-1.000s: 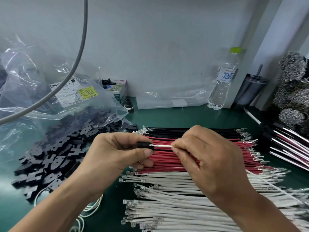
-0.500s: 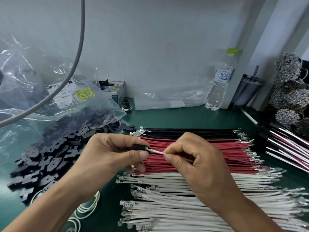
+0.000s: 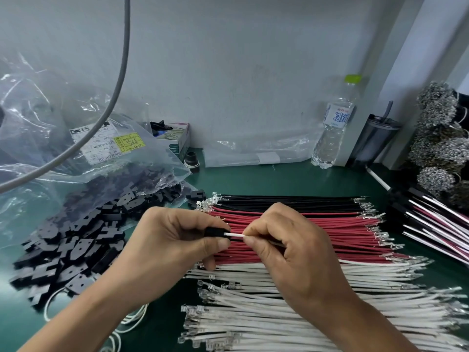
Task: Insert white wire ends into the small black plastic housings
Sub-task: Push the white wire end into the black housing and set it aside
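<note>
My left hand pinches a small black plastic housing between thumb and fingers, above the wire rows. My right hand pinches a white wire close to its end, and that end sits in the housing's opening. Only a short stretch of wire shows between the two hands; the rest runs under my right palm. A heap of loose black housings lies at the left, spilling from a clear bag. Rows of white wires with metal terminals lie below my hands.
Red wires and black wires lie in rows behind the white ones on the green mat. Finished bundles sit at the right. A water bottle, a dark cup and a small box stand by the wall.
The hands have closed together: the exposed stretch of white wire is shorter, and its end has gone further into the housing. Both hands sit slightly lower in view.
</note>
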`<state>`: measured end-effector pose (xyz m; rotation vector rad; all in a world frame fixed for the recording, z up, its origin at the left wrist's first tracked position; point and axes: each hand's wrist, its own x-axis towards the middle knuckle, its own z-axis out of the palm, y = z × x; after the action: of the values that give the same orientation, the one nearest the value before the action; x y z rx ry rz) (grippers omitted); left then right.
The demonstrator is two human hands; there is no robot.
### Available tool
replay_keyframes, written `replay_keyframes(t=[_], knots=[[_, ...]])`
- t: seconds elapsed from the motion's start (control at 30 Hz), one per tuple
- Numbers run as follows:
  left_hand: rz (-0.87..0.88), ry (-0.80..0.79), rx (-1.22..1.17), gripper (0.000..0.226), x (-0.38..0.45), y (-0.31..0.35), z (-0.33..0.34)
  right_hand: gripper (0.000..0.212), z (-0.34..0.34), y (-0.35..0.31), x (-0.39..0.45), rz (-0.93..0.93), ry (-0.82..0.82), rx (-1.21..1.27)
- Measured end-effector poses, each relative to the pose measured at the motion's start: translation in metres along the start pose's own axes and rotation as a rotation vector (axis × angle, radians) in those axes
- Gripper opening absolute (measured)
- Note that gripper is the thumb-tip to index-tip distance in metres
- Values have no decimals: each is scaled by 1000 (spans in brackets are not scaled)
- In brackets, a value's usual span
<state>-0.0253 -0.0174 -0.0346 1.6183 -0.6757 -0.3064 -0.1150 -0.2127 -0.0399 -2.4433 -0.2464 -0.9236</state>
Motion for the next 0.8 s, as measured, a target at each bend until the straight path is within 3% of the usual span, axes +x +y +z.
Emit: replay_keyframes(t=[0.33, 0.67, 0.8], knots=[[25, 13, -35, 21, 0, -2, 4, 15, 1, -2, 2, 36, 23, 25], [72, 84, -159, 27, 5, 2, -2, 22, -4, -2, 12, -65, 91, -176], [50, 145, -350, 55, 9, 1, -14, 28, -13, 7, 6, 71, -103, -196]])
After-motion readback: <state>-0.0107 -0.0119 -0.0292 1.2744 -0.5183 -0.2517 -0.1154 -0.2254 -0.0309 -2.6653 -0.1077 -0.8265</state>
